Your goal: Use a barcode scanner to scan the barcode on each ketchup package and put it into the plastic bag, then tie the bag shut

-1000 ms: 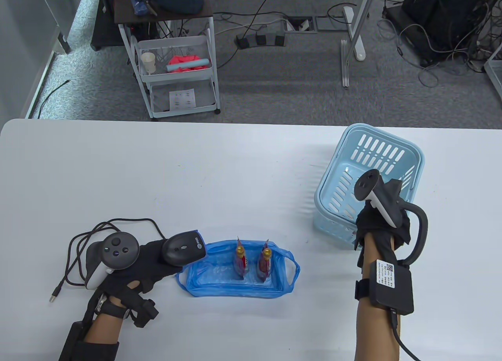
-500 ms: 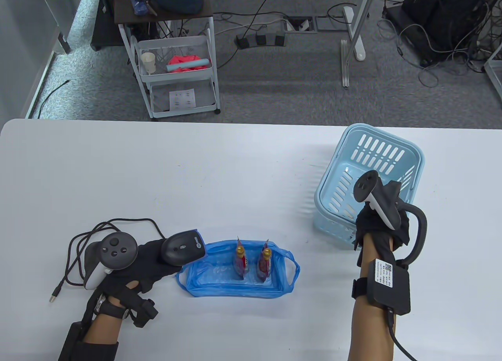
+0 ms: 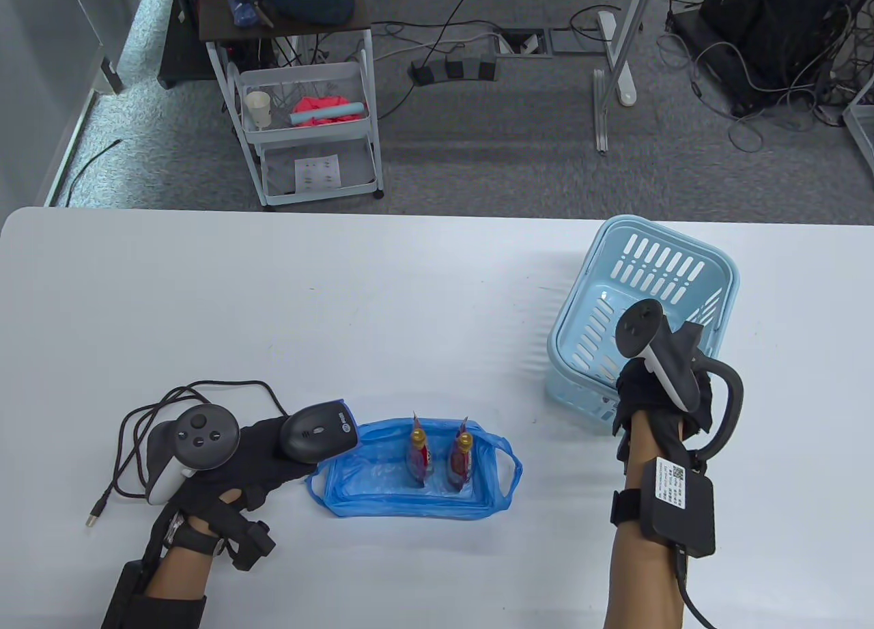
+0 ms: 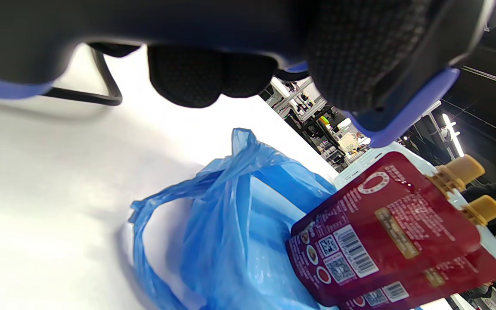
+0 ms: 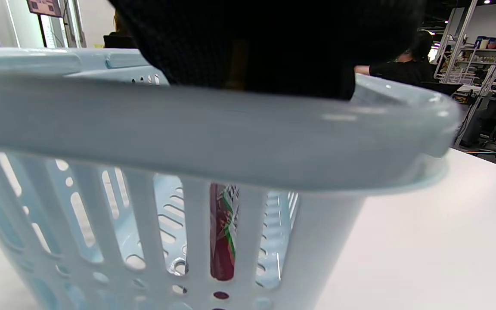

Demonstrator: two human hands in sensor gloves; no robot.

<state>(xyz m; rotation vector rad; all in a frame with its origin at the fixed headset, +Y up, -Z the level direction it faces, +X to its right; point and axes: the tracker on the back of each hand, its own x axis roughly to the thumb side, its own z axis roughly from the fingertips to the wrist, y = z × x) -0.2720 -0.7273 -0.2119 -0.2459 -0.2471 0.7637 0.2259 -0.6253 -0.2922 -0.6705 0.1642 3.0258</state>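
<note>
The left hand (image 3: pixel 232 462) curls its fingers round the barcode scanner (image 3: pixel 319 433), held just beside the blue plastic bag (image 3: pixel 372 482) where two ketchup packages (image 3: pixel 440 457) stand upright. The right hand (image 3: pixel 659 390) reaches over the near rim of the light blue basket (image 3: pixel 655 263); its fingers are hidden, so I cannot tell their grip. Another ketchup package (image 5: pixel 223 232) shows through the basket's slats.

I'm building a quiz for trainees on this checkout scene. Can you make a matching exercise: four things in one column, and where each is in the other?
Things:
1. barcode scanner
2. two ketchup packages
3. blue plastic bag
4. light blue basket

Places:
A. far right of the table, right hand at its near rim
B. standing upright in the bag
C. in the left hand
D. open, on the table between the hands

Pairs: 1-C, 2-B, 3-D, 4-A
</note>
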